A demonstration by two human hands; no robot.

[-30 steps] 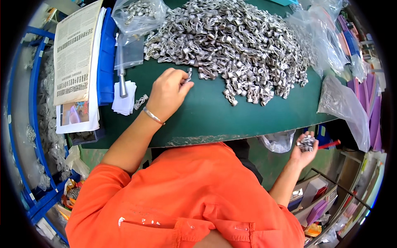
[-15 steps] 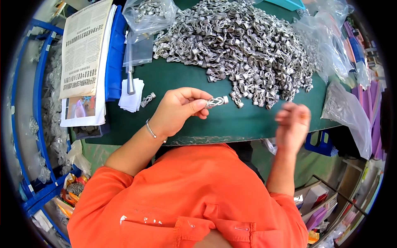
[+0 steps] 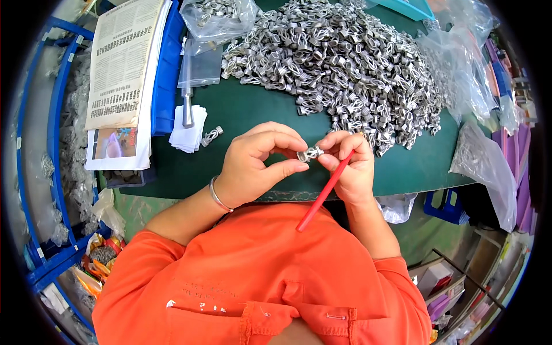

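Note:
Over the near edge of the table, a small silvery metal fitting (image 3: 310, 153) with a ring-shaped end and looped strands sits between my two hands. My left hand (image 3: 253, 158) pinches its left end with thumb and forefinger. The fingertips of my right hand (image 3: 353, 169) hold its other end. A slim red pen-like stick (image 3: 323, 198) is also gripped in my right hand, slanting down across the orange shirt. Farther off lies a big heap of similar metal fittings (image 3: 345, 63), and one loose fitting (image 3: 212, 135) rests to the left.
White paper slips (image 3: 188, 132) lie under a metal-ended tool (image 3: 187, 112). A blue bin (image 3: 165, 75) and a newspaper (image 3: 121, 63) stand at the left. Clear plastic bags (image 3: 221, 20) of fittings lie at the back. A blue rack (image 3: 60, 115) is far left; another bag (image 3: 483, 158) hangs right.
My right hand has come in from the right to meet the left hand at the fitting. The red stick now shows in it. The fitting has been turned between the fingers.

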